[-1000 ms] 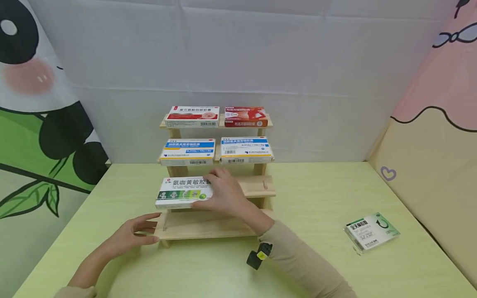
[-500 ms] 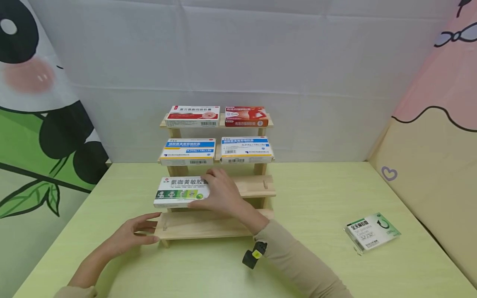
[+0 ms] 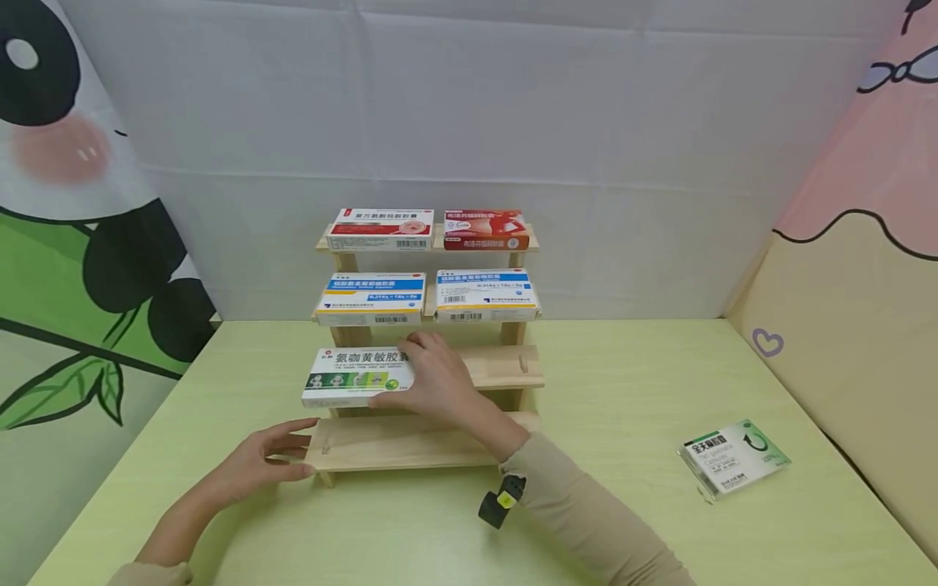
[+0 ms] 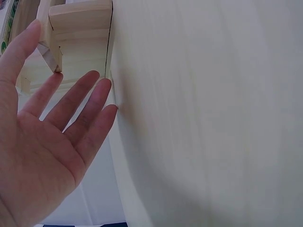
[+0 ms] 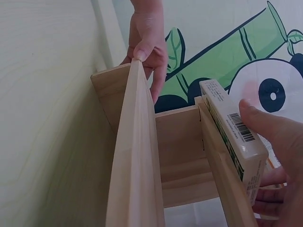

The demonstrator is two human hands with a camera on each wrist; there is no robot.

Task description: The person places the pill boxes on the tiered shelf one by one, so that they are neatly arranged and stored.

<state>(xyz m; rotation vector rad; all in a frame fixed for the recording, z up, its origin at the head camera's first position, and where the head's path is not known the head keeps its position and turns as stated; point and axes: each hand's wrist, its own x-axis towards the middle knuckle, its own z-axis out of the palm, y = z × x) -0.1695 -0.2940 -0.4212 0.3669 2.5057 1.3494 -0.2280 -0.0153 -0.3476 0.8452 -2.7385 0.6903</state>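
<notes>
My right hand (image 3: 443,382) grips the right end of a white medicine box (image 3: 355,379) with a green picture strip. This box lies flat on the left half of the second step from the bottom of a wooden tiered rack (image 3: 396,446). In the right wrist view, the thumb presses the barcoded edge of the box (image 5: 234,127), with fingers around its end and back. My left hand (image 3: 252,462) touches the left end of the lowest step, thumb at the front edge. Its fingers are loosely extended in the left wrist view, fingertips beside the wood.
Above, two blue-and-white boxes (image 3: 370,298) sit on one tier. The top tier bears a white-and-red box (image 3: 380,229) and a red box (image 3: 487,229). At the right of the table lies a green-and-white box (image 3: 733,458). A grey backdrop hangs behind.
The right hand has shifted the white-and-green box slightly left along the step, then stayed there. The left hand has kept its place at the lowest step's end.
</notes>
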